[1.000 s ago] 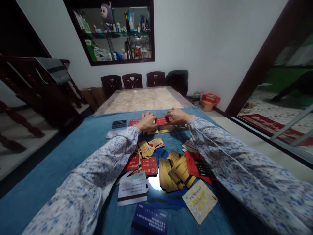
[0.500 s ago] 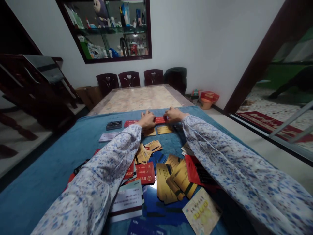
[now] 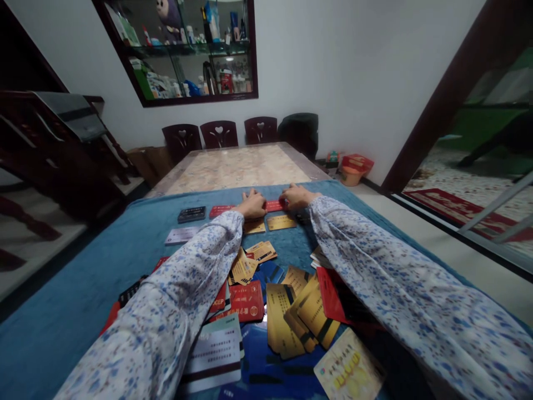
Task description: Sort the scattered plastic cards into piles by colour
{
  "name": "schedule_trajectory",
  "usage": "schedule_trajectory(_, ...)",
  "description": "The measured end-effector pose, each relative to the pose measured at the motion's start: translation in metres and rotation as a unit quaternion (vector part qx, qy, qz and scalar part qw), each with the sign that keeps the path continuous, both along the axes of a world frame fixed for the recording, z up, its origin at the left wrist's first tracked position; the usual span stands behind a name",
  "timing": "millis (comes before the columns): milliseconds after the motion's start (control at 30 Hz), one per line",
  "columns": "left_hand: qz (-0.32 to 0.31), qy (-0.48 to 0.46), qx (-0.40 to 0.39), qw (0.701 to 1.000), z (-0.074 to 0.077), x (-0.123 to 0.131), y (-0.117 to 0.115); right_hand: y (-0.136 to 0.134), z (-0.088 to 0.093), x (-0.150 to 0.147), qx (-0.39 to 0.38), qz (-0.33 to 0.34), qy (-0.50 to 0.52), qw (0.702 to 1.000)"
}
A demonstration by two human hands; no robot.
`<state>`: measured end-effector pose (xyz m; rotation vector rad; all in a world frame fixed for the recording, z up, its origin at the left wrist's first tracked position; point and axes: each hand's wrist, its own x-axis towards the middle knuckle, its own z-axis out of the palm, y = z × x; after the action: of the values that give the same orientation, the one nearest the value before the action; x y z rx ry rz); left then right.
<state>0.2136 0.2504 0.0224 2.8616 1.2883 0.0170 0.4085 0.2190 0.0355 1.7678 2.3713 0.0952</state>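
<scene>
A red card (image 3: 273, 206), perhaps a small stack, lies in the far row on the blue cloth (image 3: 154, 222). My left hand (image 3: 253, 204) has its bent fingers at the card's left end, and my right hand (image 3: 296, 196) grips the right end. Just nearer are two gold cards, one (image 3: 281, 223) in plain sight and one (image 3: 254, 226) partly behind my left hand. Left of that hand come another red card (image 3: 220, 211), a black card stack (image 3: 191, 214) and a pale lilac stack (image 3: 181, 235). Both sets of fingertips are partly hidden.
Between my forearms lies a loose heap: gold cards (image 3: 308, 311), red cards (image 3: 245, 303), white cards (image 3: 216, 350), blue cards (image 3: 283, 361) and a square cream card (image 3: 350, 366). A red-and-black item (image 3: 333, 297) sits by my right sleeve. Beyond the cloth is the patterned tabletop (image 3: 245, 164), with chairs (image 3: 219, 135) behind.
Both hands stay at the ends of the red card with hardly any movement. The view has shifted slightly, so the near cards appear a little lower.
</scene>
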Motion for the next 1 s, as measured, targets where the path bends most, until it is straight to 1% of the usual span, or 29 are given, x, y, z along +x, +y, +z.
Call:
schedule_trajectory(200, -0.001, 0.014, -0.002, 1.0, -0.0021, 0.0029, 0.0026, 0.0039, -0.0002, 0.0016, -0.008, -0.003, -0.012, 1.0)
schedule_trajectory(400, 0.0, 0.03, -0.012, 0.999, 0.002, 0.0032, 0.0015, 0.0056, -0.0006, 0.0012, -0.003, -0.01, 0.0, 1.0)
schedule_trajectory(533, 0.004, 0.018, -0.022, 1.0, 0.0035, 0.0041, -0.0005, 0.0056, -0.0005, 0.0, -0.006, -0.015, -0.004, 1.0)
schedule_trajectory(1000, -0.003, -0.013, -0.022, 1.0, -0.0016, 0.0068, 0.0035, 0.005, 0.0006, -0.0013, -0.011, -0.015, 0.003, 1.0)
